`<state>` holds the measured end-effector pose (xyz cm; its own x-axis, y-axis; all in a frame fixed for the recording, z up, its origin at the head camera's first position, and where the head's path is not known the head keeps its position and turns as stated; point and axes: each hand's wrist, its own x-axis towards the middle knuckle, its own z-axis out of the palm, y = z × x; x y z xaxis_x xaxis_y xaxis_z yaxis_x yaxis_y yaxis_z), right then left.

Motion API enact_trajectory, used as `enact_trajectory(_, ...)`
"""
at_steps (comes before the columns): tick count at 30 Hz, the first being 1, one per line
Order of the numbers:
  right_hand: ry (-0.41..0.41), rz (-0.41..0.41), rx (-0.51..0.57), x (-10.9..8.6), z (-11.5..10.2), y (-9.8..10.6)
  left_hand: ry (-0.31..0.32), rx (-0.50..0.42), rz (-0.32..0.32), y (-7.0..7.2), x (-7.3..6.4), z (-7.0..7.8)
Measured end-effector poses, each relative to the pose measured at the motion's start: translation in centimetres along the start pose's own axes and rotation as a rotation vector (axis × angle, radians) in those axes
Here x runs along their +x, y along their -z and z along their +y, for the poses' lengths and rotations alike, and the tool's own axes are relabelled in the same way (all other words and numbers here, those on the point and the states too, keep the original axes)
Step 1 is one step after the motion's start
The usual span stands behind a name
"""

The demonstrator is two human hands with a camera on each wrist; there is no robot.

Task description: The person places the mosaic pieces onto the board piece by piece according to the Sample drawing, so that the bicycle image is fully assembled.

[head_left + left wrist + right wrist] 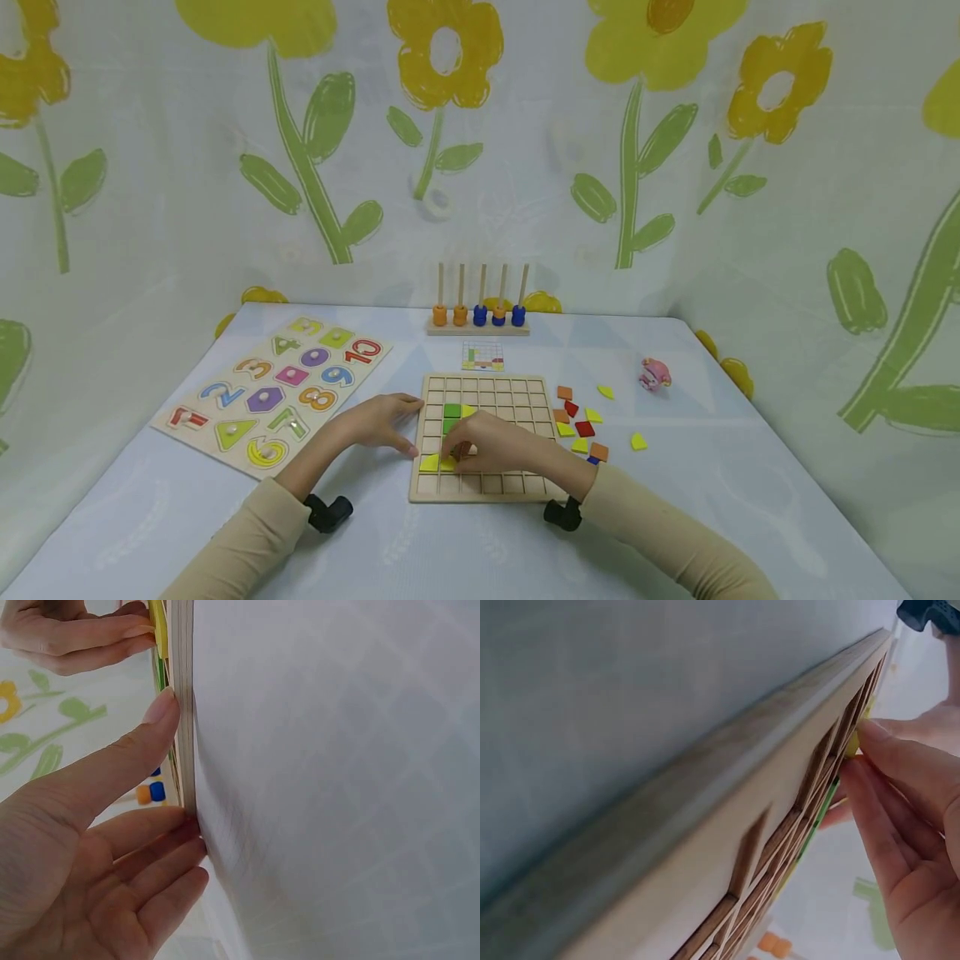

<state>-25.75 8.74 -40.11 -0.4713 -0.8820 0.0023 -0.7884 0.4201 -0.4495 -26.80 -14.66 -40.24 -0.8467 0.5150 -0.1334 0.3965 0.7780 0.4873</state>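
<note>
A wooden grid board (525,388) lies on the table in front of me. My right hand (495,442) is over its lower left part, pinching a yellow tile (851,744) between thumb and fingers, right at the grid. Beside that tile, another yellow tile (429,463) sits in a cell. Higher up are green tiles (452,411) and a yellow tile (468,410), partly hidden by the right hand. My left hand (378,421) rests against the board's left edge, thumb and fingers spread along it, as the left wrist view also shows.
Loose yellow, red, orange and blue tiles (585,428) lie right of the board, with a pink toy figure (655,375) beyond. A pattern card (483,355) and a peg stand with beads (480,328) are behind it. A number puzzle board (217,433) lies left.
</note>
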Motion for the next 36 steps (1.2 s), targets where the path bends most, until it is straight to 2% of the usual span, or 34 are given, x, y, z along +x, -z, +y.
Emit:
enact_trajectory(6, -0.015, 0.000, 0.031, -0.1, -0.1, 0.0, 0.018, -0.001, 0.000, -0.1, 0.1, 0.0)
enact_trajectory(14, 0.028, 0.013, -0.037, -1.4, 0.0, 0.5, 0.020, -0.020, 0.004, -0.3, 0.2, -0.1)
enact_trajectory(19, -0.019, 0.086, -0.042, -3.7, 0.3, 1.7, 0.014, -0.008, 0.011, -0.3, 0.2, 0.0)
enact_trajectory(27, -0.111, 0.192, -0.035, -8.1, 2.1, 3.5, 0.023, -0.010, -0.001, -0.3, 0.2, -0.2)
enact_trajectory(33, -0.131, 0.230, -0.040, -11.0, 3.5, 4.7, 0.024, -0.010, -0.006, -0.3, 0.3, -0.3)
enact_trajectory(36, -0.172, 0.230, -0.026, -12.4, 4.5, 5.2, 0.013, -0.005, -0.007, -0.3, 0.2, -0.2)
